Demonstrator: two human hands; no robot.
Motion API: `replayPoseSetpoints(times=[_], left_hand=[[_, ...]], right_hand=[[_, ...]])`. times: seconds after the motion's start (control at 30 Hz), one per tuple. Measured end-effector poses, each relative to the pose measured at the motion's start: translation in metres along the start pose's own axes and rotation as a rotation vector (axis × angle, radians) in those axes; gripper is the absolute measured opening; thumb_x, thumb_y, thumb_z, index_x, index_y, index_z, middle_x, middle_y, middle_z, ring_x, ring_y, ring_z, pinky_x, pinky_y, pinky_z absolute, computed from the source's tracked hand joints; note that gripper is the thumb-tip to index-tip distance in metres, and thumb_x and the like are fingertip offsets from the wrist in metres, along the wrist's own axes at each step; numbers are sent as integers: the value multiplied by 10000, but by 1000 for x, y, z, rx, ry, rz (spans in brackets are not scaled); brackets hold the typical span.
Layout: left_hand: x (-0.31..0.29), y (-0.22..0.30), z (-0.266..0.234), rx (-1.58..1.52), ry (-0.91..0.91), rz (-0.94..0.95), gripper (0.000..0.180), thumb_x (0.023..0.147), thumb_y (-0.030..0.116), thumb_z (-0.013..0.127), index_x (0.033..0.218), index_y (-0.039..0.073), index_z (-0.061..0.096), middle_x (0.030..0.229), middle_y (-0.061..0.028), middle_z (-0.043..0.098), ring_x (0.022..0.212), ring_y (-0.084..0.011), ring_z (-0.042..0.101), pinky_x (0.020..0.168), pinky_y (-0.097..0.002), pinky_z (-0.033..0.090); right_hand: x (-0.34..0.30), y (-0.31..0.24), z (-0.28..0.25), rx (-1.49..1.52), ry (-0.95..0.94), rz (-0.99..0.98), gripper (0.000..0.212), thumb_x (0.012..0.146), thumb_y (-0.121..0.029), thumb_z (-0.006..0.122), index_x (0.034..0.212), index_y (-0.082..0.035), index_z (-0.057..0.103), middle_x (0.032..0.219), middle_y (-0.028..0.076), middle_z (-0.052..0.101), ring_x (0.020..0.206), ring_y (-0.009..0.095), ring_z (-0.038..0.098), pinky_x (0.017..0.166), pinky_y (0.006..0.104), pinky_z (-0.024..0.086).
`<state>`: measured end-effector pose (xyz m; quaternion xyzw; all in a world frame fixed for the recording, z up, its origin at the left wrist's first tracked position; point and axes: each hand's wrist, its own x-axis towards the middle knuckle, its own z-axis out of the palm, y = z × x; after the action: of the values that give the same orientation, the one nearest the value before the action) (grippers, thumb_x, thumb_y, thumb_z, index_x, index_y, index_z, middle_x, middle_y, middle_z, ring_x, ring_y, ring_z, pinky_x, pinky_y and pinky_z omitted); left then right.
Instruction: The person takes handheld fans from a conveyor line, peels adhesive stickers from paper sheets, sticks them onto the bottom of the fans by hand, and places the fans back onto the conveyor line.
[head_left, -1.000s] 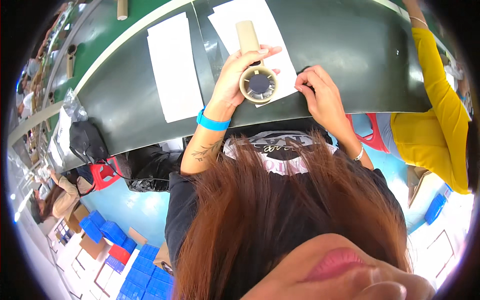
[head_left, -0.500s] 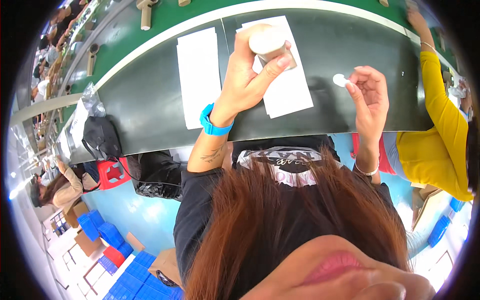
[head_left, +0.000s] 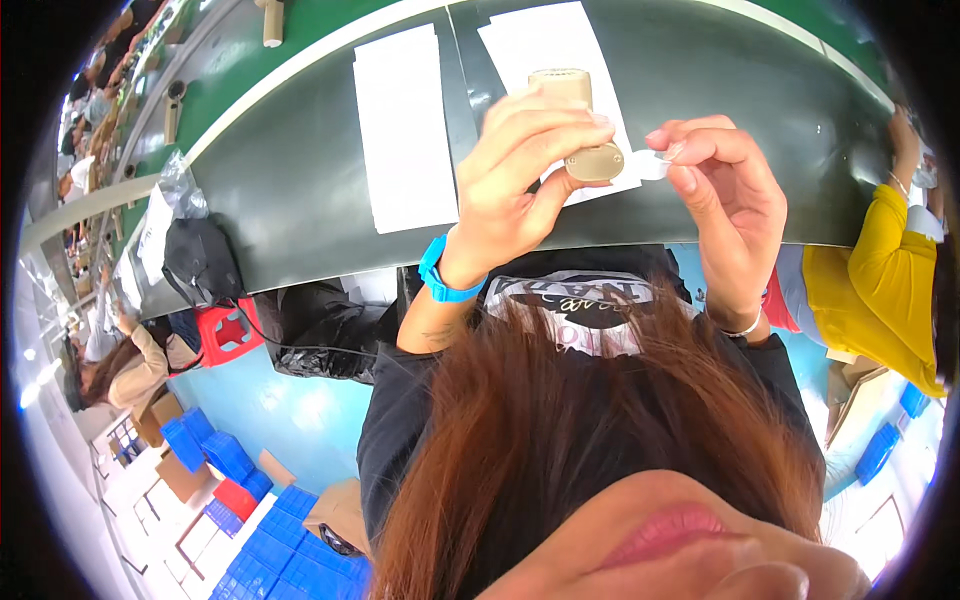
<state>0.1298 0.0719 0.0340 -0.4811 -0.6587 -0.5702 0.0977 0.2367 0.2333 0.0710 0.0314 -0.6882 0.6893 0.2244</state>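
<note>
My left hand [head_left: 512, 185], with a blue wristband below it, is wrapped round a beige-gold device [head_left: 595, 163] with a smooth body. Its flat oval end, with a small dot at each side, faces toward me; the far end shows a row of fine marks. My fingers hide the middle of the body. Close to that oval end, my right hand [head_left: 735, 185] pinches a small white round sticker-like piece [head_left: 650, 165] between thumb and forefinger. The piece appears apart from the device. Beneath the hands lie white paper sheets [head_left: 535, 45] on the dark table.
Another stack of white sheets [head_left: 405, 140] lies to the left on the dark table [head_left: 300, 210]. Beyond is a green conveyor belt [head_left: 330, 25] carrying a beige part [head_left: 271, 22]. A black backpack [head_left: 200, 262] rests at the left edge. A co-worker in a yellow sleeve [head_left: 880, 240] sits at right.
My left hand has lowered and turned the device so its oval end faces me. My right hand has brought the white piece left, close to that end. The co-worker's yellow-sleeved arm has come down.
</note>
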Motion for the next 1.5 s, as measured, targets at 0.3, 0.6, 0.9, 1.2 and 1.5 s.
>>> replayPoseSetpoints(times=[0.3, 0.6, 0.9, 1.2, 1.5], left_hand=[[-4, 18, 2, -3, -33, -252, 351, 688, -66, 687, 1017, 55, 670, 1000, -87, 674, 866, -210, 644, 605, -259, 503], [-5, 27, 11, -483, 26, -453, 388, 719, -119, 673, 1091, -14, 633, 1171, -162, 580, 955, -221, 642, 763, -294, 588], [-4, 27, 7, -644, -72, -516, 465, 712, -144, 659, 1163, -63, 577, 1230, -197, 521, 1035, -262, 596, 799, -326, 585], [-3, 26, 6, -613, -88, -513, 387, 769, -78, 666, 1146, -5, 617, 1213, -141, 538, 918, -163, 618, 772, -262, 581], [-2, 30, 5, -599, -111, -516, 380, 790, -68, 652, 1160, 9, 614, 1219, -140, 538, 895, -149, 616, 753, -247, 571]], right_hand=[[-4, 2, 8, 15, 61, 30, 245, 850, 55, 585, 1079, 26, 503, 975, 94, 570, 922, 150, 567, 852, 297, 463], [-6, -7, 8, 12, 6, 153, 292, 836, 93, 579, 1063, -3, 423, 907, 88, 546, 1052, 227, 564, 878, 325, 467], [-4, -17, 6, -63, 35, 222, 294, 824, 100, 591, 1039, -11, 425, 897, 90, 564, 1021, 210, 579, 861, 310, 472], [-4, -18, 5, -107, 28, 248, 290, 820, 94, 601, 1021, -21, 428, 910, 93, 570, 1020, 205, 579, 856, 302, 472], [-3, -13, -1, -96, -20, 156, 248, 824, 73, 599, 1014, -10, 462, 922, 65, 558, 965, 153, 603, 839, 305, 501]])
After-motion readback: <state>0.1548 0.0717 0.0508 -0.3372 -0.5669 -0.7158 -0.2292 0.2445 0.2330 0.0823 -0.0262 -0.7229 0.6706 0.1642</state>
